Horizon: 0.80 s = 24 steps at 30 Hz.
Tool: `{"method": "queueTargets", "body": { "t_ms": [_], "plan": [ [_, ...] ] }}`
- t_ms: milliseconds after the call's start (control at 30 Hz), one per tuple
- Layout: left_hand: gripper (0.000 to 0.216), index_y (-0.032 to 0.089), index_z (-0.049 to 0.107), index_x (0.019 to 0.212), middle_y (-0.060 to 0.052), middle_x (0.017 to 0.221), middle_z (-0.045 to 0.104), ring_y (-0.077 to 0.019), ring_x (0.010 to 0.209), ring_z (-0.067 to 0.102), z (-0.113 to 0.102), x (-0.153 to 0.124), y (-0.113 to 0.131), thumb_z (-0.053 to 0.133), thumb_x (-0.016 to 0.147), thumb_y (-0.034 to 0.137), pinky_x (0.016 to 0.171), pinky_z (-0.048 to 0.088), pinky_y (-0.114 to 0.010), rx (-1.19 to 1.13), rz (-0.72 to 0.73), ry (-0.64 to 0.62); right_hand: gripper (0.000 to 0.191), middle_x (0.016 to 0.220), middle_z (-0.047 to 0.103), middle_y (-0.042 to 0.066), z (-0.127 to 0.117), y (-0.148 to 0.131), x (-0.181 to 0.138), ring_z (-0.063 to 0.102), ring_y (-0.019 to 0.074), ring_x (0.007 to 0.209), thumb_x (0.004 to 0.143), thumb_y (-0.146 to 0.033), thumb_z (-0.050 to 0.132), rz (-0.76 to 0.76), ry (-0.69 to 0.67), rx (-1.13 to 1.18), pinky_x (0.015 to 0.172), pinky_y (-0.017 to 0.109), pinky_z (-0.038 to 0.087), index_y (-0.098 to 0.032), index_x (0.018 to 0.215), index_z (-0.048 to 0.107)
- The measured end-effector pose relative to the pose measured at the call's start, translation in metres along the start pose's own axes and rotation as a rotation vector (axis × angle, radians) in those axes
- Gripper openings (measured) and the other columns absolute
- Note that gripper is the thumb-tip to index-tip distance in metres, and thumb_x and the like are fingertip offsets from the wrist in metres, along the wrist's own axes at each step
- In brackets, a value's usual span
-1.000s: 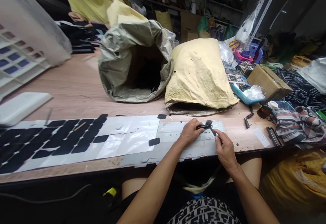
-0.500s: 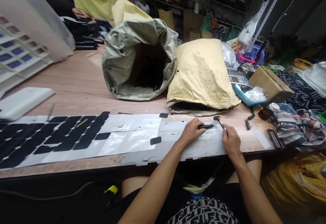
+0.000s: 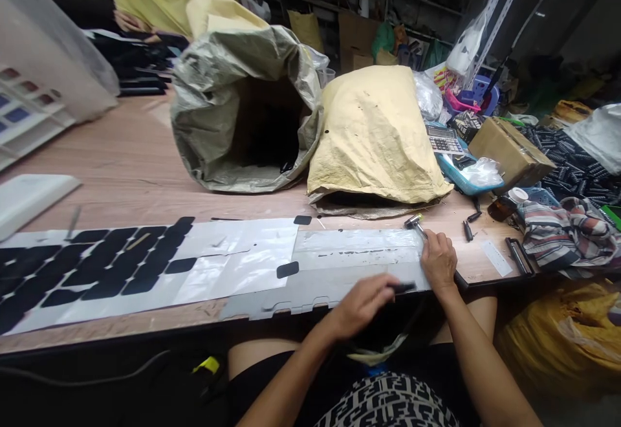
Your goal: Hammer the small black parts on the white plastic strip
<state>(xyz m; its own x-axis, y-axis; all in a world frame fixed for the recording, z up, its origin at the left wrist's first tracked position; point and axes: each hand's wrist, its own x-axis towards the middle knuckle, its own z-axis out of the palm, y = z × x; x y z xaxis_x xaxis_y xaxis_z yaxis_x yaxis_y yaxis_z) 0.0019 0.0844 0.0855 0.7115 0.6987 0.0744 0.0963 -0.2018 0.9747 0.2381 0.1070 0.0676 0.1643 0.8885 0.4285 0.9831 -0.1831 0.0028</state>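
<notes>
My left hand [image 3: 366, 304] is closed on a small, slim black piece [image 3: 404, 287], over the front edge of the table. Motion blur hides the details of that piece. In my right hand [image 3: 439, 262] is a small hammer [image 3: 414, 221], its head pointing away from me above the right end of a grey board [image 3: 320, 281]. The board lies along the table's front edge, with clear tape across its far part. To its left, a white sheet [image 3: 237, 239] carries rows of black rounded squares [image 3: 145, 265].
A large open sack [image 3: 194, 116] and a yellow sack [image 3: 369, 129] stand behind the board. To the right are black handle-like parts [image 3: 467, 231], a brown bottle [image 3: 502, 207], a cardboard box [image 3: 512, 152] and a striped cloth [image 3: 553, 233]. Another person's hands work at far left.
My left hand has come back toward me with the black piece, from over the board to the table's front edge. My right hand still grips the hammer. The view has shifted slightly.
</notes>
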Motion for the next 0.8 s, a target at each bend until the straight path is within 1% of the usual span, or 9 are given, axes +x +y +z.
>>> {"method": "queueTargets", "body": {
  "t_ms": [133, 300, 367, 500, 600, 633, 700, 733, 800],
  "plan": [
    [0.034, 0.022, 0.066, 0.101, -0.001, 0.09, 0.067, -0.0158, 0.082, 0.06, 0.041, -0.042, -0.015, 0.039, 0.098, 0.043, 0.078, 0.045, -0.025, 0.009, -0.135, -0.238, 0.031, 0.093, 0.059, 0.006, 0.003, 0.001, 0.0, 0.047, 0.0202, 0.087, 0.095, -0.019, 0.046, -0.013, 0.0, -0.012, 0.074, 0.03, 0.032, -0.022, 0.122, 0.062],
    [0.035, 0.024, 0.068, 0.106, -0.007, 0.104, 0.071, -0.0261, 0.101, 0.065, 0.063, -0.047, -0.088, 0.041, 0.094, 0.043, 0.089, 0.047, -0.036, 0.335, -0.535, -0.192, 0.031, 0.092, 0.059, 0.007, 0.004, 0.001, 0.0, 0.047, 0.0205, 0.086, 0.095, -0.018, 0.044, -0.031, 0.019, -0.008, 0.073, 0.031, 0.033, -0.02, 0.121, 0.062],
    [0.035, 0.025, 0.068, 0.111, -0.009, 0.111, 0.07, -0.0289, 0.108, 0.064, 0.062, -0.045, -0.1, 0.044, 0.092, 0.041, 0.093, 0.047, -0.039, 0.399, -0.658, -0.194, 0.031, 0.092, 0.059, 0.007, 0.003, 0.001, 0.0, 0.047, 0.0205, 0.086, 0.095, -0.018, 0.044, -0.031, 0.025, -0.016, 0.073, 0.031, 0.033, -0.021, 0.12, 0.062],
    [0.052, 0.025, 0.061, 0.131, -0.009, 0.122, 0.068, -0.0305, 0.116, 0.062, 0.036, -0.044, -0.061, 0.062, 0.081, 0.04, 0.097, 0.046, -0.039, 0.35, -0.506, -0.331, 0.032, 0.091, 0.058, 0.007, 0.003, 0.0, -0.001, 0.048, 0.0206, 0.086, 0.096, -0.019, 0.043, -0.043, 0.043, -0.04, 0.072, 0.031, 0.032, -0.021, 0.121, 0.062],
    [0.049, 0.027, 0.065, 0.126, -0.005, 0.102, 0.073, -0.0233, 0.092, 0.068, -0.008, -0.034, -0.008, 0.066, 0.081, 0.046, 0.083, 0.052, -0.032, 0.102, -0.296, -0.525, 0.032, 0.089, 0.058, 0.006, 0.002, -0.001, -0.001, 0.047, 0.0204, 0.084, 0.095, -0.018, 0.043, -0.06, 0.047, -0.055, 0.071, 0.031, 0.032, -0.02, 0.121, 0.062],
    [0.045, 0.028, 0.066, 0.124, -0.004, 0.1, 0.073, -0.0204, 0.088, 0.068, -0.026, -0.027, 0.006, 0.064, 0.084, 0.047, 0.08, 0.052, -0.03, 0.008, -0.244, -0.511, 0.032, 0.089, 0.058, 0.006, 0.002, -0.001, -0.001, 0.047, 0.0203, 0.084, 0.095, -0.018, 0.043, -0.067, 0.046, -0.057, 0.071, 0.031, 0.032, -0.02, 0.12, 0.062],
    [0.039, 0.023, 0.07, 0.115, -0.005, 0.095, 0.073, -0.0174, 0.08, 0.066, -0.068, -0.006, 0.019, 0.064, 0.084, 0.047, 0.074, 0.053, -0.029, -0.105, -0.16, -0.25, 0.031, 0.089, 0.058, 0.006, 0.001, -0.002, 0.0, 0.047, 0.0203, 0.084, 0.094, -0.017, 0.043, -0.078, 0.044, -0.056, 0.07, 0.031, 0.032, -0.019, 0.119, 0.062],
    [0.035, 0.02, 0.071, 0.106, -0.005, 0.089, 0.071, -0.016, 0.074, 0.064, -0.091, 0.008, 0.019, 0.065, 0.084, 0.046, 0.07, 0.053, -0.028, -0.132, -0.112, -0.018, 0.031, 0.089, 0.057, 0.006, 0.001, -0.002, 0.0, 0.047, 0.0203, 0.084, 0.094, -0.017, 0.043, -0.083, 0.042, -0.054, 0.071, 0.031, 0.032, -0.019, 0.119, 0.062],
    [0.029, 0.016, 0.069, 0.095, -0.005, 0.084, 0.067, -0.0131, 0.07, 0.06, -0.139, 0.041, 0.006, 0.06, 0.087, 0.043, 0.066, 0.051, -0.026, -0.118, -0.01, 0.593, 0.031, 0.089, 0.057, 0.006, 0.0, -0.003, 0.001, 0.047, 0.0204, 0.083, 0.094, -0.017, 0.044, -0.085, 0.043, -0.048, 0.071, 0.031, 0.032, -0.019, 0.118, 0.062]
  ]
}}
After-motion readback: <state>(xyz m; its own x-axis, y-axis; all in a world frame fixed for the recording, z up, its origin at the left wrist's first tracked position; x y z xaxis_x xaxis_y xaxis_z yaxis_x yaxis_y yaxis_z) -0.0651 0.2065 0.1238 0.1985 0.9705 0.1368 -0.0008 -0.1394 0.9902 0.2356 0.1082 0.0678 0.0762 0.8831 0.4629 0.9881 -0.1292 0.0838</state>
